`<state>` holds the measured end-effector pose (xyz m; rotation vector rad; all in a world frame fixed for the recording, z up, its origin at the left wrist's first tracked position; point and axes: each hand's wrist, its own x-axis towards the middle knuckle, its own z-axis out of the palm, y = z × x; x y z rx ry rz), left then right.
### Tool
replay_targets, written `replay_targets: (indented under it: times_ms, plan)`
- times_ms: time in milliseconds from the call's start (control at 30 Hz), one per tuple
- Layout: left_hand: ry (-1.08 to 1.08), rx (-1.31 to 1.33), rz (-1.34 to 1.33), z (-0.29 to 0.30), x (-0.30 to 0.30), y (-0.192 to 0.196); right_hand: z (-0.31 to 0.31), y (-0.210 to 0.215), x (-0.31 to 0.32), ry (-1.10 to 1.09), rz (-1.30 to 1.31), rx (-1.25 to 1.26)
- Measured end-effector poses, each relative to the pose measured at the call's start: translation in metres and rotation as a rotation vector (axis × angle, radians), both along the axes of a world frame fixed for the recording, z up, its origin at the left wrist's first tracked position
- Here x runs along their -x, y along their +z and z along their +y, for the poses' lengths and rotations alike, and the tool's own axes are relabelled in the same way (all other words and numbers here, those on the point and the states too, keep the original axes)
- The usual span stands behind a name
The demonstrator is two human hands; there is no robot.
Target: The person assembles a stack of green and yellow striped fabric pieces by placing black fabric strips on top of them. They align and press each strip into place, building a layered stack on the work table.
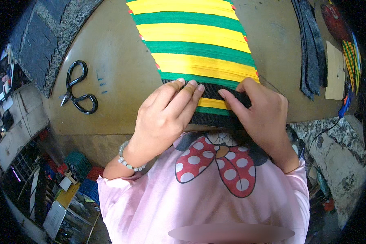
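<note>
Fabric point(195, 30) of yellow and green stripes, with black webbing point(211, 90) near its close end

The fabric lies on the brown table point(110, 53), its close end under both hands, and extends forward from them to the upper border of the view. Its stripes run from side to side, slightly sloping, with fine lines along them; small red bits show at both side edges. The left hand point(164, 112) is laid rather flat, fingers nearly straight, their tips resting on the webbing without grasping. The right hand point(262, 107) is half curled at the webbing's right part, thumb and forefinger apart; whether it pinches something, I cannot tell. The table's near edge passes close to the left wrist. Bare tabletop shows on both sides of the fabric, up to black-handled scissors point(70, 94) left of the left hand and dark straps point(311, 53) well forward and right of the right hand.
</note>
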<state>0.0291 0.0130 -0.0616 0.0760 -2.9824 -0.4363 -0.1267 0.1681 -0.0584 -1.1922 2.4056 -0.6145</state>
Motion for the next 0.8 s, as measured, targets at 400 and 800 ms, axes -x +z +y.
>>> replay_targets:
  times_ms: [400, 800]
  plan:
    - [-0.01, 0.121, 0.012, 0.008, -0.001, -0.002, 0.024, -0.003, 0.01, -0.036, -0.172, 0.005]
    - [-0.022, 0.116, 0.016, 0.01, -0.001, -0.002, 0.027, -0.004, 0.008, -0.025, -0.134, -0.015]
